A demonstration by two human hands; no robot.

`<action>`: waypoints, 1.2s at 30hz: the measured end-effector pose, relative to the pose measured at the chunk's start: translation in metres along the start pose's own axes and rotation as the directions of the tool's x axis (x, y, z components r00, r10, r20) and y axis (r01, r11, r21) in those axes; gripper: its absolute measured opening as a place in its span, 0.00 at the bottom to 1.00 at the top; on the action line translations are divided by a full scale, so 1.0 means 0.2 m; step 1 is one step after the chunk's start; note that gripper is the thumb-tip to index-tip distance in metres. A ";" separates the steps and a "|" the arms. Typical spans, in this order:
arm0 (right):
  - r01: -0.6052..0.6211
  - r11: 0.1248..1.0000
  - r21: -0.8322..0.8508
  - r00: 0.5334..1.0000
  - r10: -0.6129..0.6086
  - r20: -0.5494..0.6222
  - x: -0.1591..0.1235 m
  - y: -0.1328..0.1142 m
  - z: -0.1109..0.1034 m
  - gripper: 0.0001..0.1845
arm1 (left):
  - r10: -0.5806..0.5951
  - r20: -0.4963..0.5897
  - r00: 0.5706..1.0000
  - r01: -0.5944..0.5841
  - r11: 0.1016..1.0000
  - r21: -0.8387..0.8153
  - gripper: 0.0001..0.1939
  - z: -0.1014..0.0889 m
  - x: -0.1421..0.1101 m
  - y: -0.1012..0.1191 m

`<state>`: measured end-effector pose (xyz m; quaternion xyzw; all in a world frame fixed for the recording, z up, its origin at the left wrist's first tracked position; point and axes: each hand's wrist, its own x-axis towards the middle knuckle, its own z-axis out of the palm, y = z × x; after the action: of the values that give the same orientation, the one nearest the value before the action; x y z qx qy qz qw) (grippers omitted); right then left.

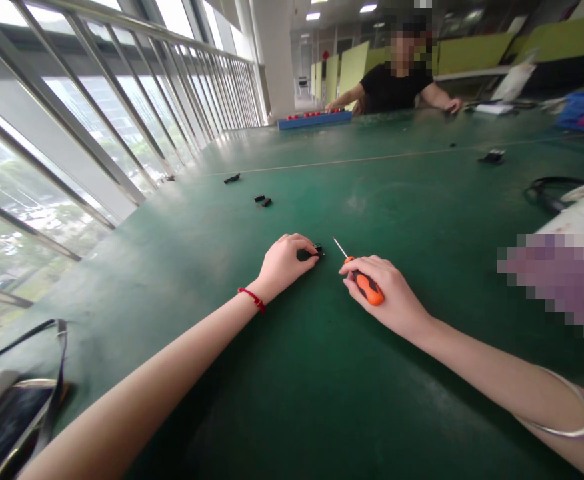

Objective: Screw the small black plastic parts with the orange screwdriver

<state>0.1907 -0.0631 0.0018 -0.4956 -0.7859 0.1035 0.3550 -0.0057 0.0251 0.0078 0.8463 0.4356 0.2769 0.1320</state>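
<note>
My left hand rests on the green table, its fingers curled around a small black part that lies on the surface. A red string circles that wrist. My right hand is closed on a small screwdriver with an orange handle. The thin metal shaft sticks out toward the upper left, its tip a short way right of the black part. A silver bangle sits on my right forearm.
Small black parts and another black piece lie farther out on the table. A person in black sits at the far end by a blue tray. A railing and windows run along the left. A black cable lies at right.
</note>
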 end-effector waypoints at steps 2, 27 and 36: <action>-0.001 1.000 0.009 1.000 0.001 0.001 0.00 0.00 0.00 0.09 | 0.000 -0.014 1.000 0.000 1.000 0.012 0.06 -0.01 -0.01 0.00; 0.012 1.000 0.015 1.000 -0.012 0.025 0.01 0.02 0.01 0.09 | -0.756 -0.301 0.582 0.811 0.569 0.139 0.16 -0.89 -0.65 -0.62; 0.010 1.000 0.018 1.000 -0.010 0.029 0.01 0.02 0.01 0.09 | -0.731 -0.394 0.557 0.811 0.581 0.071 0.11 -0.90 -0.64 -0.59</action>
<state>0.1918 -0.0598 -0.0005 -0.4870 -0.7925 0.1158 0.3485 -0.2497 -0.0134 0.0540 0.5183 0.8096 0.2685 0.0623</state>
